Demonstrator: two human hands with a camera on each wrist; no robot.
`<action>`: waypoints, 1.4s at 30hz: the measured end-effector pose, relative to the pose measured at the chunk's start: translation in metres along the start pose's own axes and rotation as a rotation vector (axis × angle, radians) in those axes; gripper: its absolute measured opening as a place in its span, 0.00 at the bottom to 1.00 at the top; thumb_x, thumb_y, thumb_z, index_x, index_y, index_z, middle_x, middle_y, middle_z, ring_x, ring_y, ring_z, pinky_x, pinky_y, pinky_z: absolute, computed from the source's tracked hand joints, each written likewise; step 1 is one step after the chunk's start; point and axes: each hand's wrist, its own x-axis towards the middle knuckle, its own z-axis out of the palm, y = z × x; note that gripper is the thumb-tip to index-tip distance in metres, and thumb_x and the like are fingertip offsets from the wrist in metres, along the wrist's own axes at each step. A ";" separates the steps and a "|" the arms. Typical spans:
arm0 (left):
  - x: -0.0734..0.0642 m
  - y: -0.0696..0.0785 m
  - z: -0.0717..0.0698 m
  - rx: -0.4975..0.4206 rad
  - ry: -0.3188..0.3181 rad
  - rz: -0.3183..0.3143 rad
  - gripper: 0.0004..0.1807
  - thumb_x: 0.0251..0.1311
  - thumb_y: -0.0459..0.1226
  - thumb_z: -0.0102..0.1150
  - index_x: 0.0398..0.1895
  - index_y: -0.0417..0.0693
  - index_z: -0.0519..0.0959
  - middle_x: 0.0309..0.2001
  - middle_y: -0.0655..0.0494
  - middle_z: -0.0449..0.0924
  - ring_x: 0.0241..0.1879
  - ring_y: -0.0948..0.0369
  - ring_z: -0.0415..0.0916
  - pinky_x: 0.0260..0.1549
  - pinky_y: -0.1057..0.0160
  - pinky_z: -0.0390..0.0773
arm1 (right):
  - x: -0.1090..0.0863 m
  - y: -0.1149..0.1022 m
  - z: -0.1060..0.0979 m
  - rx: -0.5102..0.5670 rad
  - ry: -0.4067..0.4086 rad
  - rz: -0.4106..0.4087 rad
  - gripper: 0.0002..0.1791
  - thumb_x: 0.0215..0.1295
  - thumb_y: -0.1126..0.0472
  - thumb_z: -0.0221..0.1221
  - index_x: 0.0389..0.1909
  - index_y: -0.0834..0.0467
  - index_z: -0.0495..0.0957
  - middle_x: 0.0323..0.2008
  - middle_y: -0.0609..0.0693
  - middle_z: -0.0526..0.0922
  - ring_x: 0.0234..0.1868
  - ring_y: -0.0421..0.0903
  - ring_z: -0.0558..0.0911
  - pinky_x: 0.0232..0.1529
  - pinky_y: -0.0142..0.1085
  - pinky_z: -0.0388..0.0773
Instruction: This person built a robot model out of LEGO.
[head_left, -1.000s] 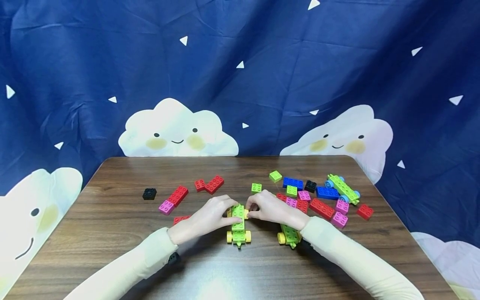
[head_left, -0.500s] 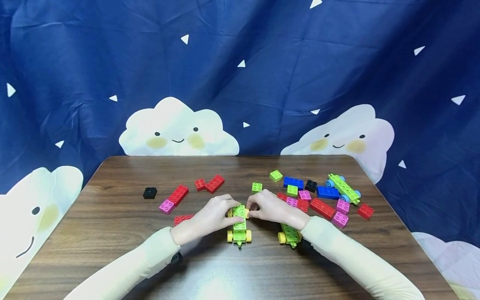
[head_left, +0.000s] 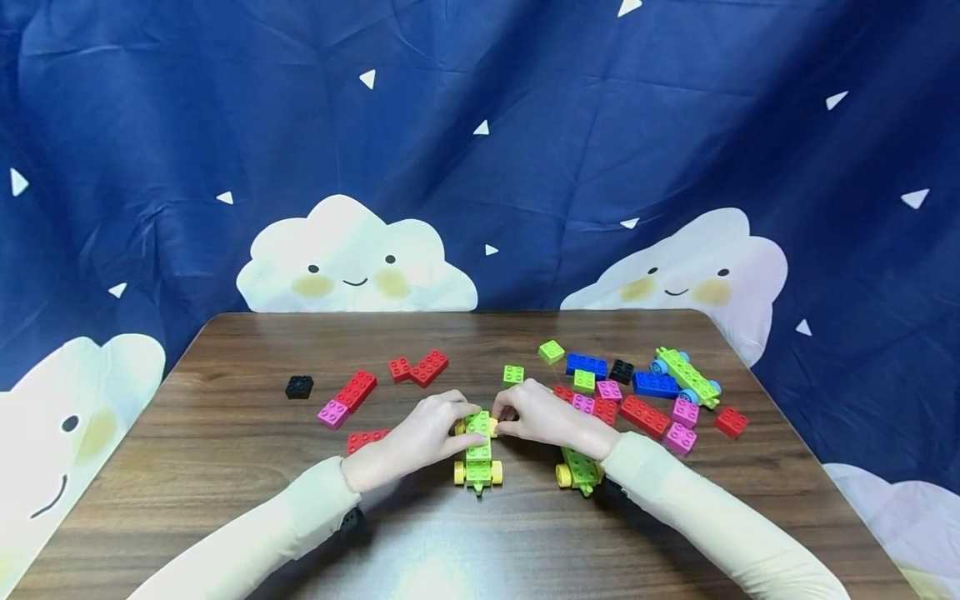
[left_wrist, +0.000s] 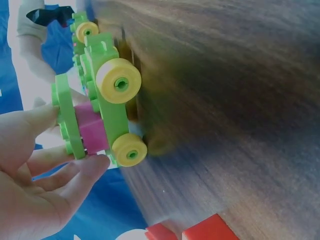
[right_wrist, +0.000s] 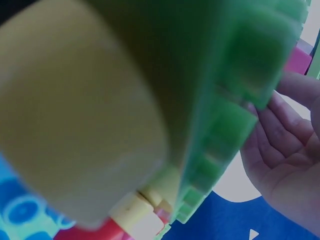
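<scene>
A lime-green toy car base [left_wrist: 115, 117] with yellow wheels [left_wrist: 118, 81] stands on the table between both hands. A pink brick [left_wrist: 92, 131] sits on it, with a long lime-green brick [left_wrist: 69, 117] on top of the pink. My left hand [head_left: 420, 432] grips the top brick, its thumb on the near side and fingers round the far end. My right hand [head_left: 543, 417] is at the car's right side, thumb and forefinger pinching at the far right wheel [head_left: 492, 427]. Its exact contact is partly hidden. A second green car base [head_left: 580, 471] lies under my right wrist.
Red, pink, blue, black and green bricks lie scattered at the right, with a blue-wheeled car base [head_left: 686, 377] at the far right. On the left are a black brick [head_left: 298, 387], a pink brick [head_left: 333, 414] and several red bricks [head_left: 356, 388]. A cloud-patterned curtain [head_left: 480, 158] hangs behind the table.
Almost nothing differs. Both hands stay at the car; the whole view shifts very slightly.
</scene>
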 end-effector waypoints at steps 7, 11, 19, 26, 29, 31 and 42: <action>0.002 0.000 -0.002 -0.031 -0.028 -0.005 0.21 0.61 0.43 0.67 0.49 0.35 0.84 0.38 0.48 0.83 0.35 0.58 0.80 0.32 0.71 0.79 | 0.000 0.000 0.000 0.001 -0.003 0.011 0.04 0.61 0.60 0.68 0.32 0.56 0.85 0.30 0.46 0.88 0.30 0.32 0.82 0.34 0.23 0.79; 0.001 -0.001 -0.001 -0.033 -0.012 -0.014 0.22 0.60 0.44 0.68 0.48 0.35 0.84 0.38 0.49 0.81 0.35 0.59 0.78 0.32 0.70 0.78 | 0.000 0.001 0.000 0.003 -0.005 0.007 0.03 0.61 0.60 0.67 0.32 0.56 0.85 0.30 0.46 0.88 0.30 0.32 0.83 0.34 0.24 0.79; -0.003 -0.003 0.006 -0.075 0.046 -0.064 0.24 0.56 0.45 0.71 0.49 0.37 0.84 0.38 0.50 0.79 0.33 0.60 0.75 0.29 0.73 0.73 | 0.000 0.000 0.001 -0.007 0.001 0.006 0.03 0.61 0.60 0.67 0.32 0.56 0.84 0.29 0.45 0.87 0.30 0.33 0.82 0.34 0.24 0.78; -0.004 -0.007 0.000 -0.130 0.045 -0.069 0.19 0.56 0.42 0.71 0.47 0.40 0.85 0.38 0.50 0.85 0.34 0.59 0.81 0.34 0.70 0.81 | -0.001 -0.001 0.000 -0.011 0.008 -0.008 0.03 0.61 0.61 0.67 0.32 0.57 0.84 0.30 0.46 0.87 0.31 0.33 0.82 0.34 0.24 0.79; -0.004 -0.010 -0.001 -0.160 0.028 -0.087 0.16 0.58 0.39 0.69 0.47 0.40 0.85 0.39 0.49 0.86 0.36 0.59 0.84 0.36 0.68 0.83 | 0.000 -0.001 0.001 -0.001 0.005 -0.006 0.03 0.61 0.61 0.67 0.32 0.57 0.84 0.30 0.46 0.87 0.31 0.33 0.82 0.34 0.24 0.78; -0.005 -0.011 0.000 -0.178 0.028 -0.102 0.15 0.59 0.38 0.68 0.47 0.40 0.85 0.40 0.49 0.87 0.36 0.60 0.85 0.37 0.68 0.83 | 0.000 -0.001 0.001 0.002 0.002 -0.006 0.03 0.61 0.61 0.67 0.32 0.57 0.84 0.30 0.46 0.87 0.31 0.33 0.82 0.34 0.24 0.79; -0.004 -0.010 0.001 -0.253 0.028 -0.123 0.13 0.60 0.35 0.67 0.47 0.39 0.84 0.41 0.48 0.86 0.37 0.60 0.84 0.39 0.67 0.83 | 0.000 -0.001 0.000 0.004 -0.003 -0.004 0.03 0.61 0.61 0.67 0.32 0.56 0.84 0.30 0.47 0.87 0.31 0.35 0.83 0.35 0.25 0.79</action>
